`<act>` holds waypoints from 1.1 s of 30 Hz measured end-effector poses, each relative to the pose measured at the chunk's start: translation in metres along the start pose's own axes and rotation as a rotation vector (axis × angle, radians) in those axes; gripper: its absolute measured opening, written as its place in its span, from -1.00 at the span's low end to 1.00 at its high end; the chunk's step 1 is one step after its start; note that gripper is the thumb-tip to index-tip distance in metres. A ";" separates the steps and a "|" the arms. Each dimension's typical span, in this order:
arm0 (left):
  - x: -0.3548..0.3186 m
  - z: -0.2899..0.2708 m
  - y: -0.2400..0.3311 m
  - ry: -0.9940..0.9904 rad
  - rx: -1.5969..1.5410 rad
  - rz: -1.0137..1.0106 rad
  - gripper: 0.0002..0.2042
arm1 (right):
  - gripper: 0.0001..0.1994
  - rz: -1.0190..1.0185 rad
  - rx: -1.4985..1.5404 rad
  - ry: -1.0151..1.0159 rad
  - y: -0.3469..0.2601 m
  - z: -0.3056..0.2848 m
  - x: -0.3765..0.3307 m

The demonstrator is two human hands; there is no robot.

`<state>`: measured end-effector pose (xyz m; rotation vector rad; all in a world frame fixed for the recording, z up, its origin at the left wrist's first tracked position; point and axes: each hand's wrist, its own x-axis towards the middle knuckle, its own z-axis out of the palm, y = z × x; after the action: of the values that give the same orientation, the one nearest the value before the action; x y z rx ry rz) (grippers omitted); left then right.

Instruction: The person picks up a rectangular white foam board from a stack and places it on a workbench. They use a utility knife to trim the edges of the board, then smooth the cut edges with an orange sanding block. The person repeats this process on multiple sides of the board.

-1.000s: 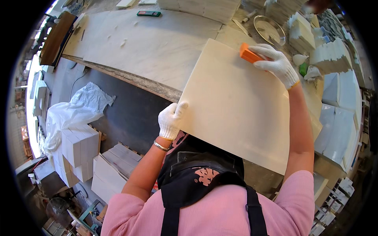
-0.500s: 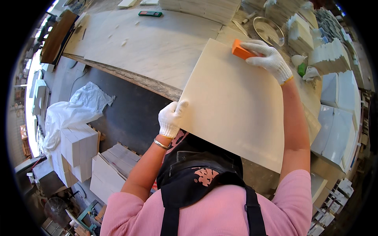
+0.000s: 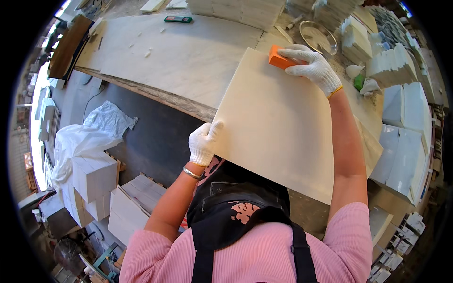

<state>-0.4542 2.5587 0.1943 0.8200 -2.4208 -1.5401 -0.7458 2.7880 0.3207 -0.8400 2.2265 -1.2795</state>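
A large square cream tile (image 3: 278, 122) lies tilted across the edge of a pale stone workbench (image 3: 179, 56). My left hand (image 3: 204, 141), in a white knit glove, grips the tile's near left corner. My right hand (image 3: 309, 65), also gloved, presses an orange block (image 3: 279, 57) against the tile's far edge near its top corner.
A round glass dish (image 3: 318, 37) and stacks of white tiles (image 3: 396, 70) sit at the right. A green-and-red tool (image 3: 178, 19) lies at the bench's far side. On the dark floor at left stand boxes (image 3: 94, 179) and a white plastic bag (image 3: 89, 137).
My right hand has slid the orange block along the tile's far edge toward the left corner. My left hand keeps its hold on the near corner.
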 end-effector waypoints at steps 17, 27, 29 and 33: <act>0.001 -0.002 0.006 -0.012 0.057 0.000 -0.41 | -0.49 0.089 0.015 0.003 -0.017 0.011 0.008; -0.003 -0.003 0.004 -0.006 0.093 0.012 -0.41 | -0.45 0.152 -0.062 0.081 0.039 -0.079 -0.093; -0.004 -0.001 0.003 0.004 0.077 0.019 -0.41 | -0.46 0.153 -0.063 0.068 0.035 -0.073 -0.082; -0.003 -0.002 0.003 -0.003 0.055 0.008 -0.41 | -0.48 0.123 -0.013 -0.005 -0.009 -0.009 -0.009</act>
<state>-0.4522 2.5593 0.1980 0.8177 -2.4761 -1.4794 -0.7429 2.7965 0.3334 -0.6985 2.2471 -1.2052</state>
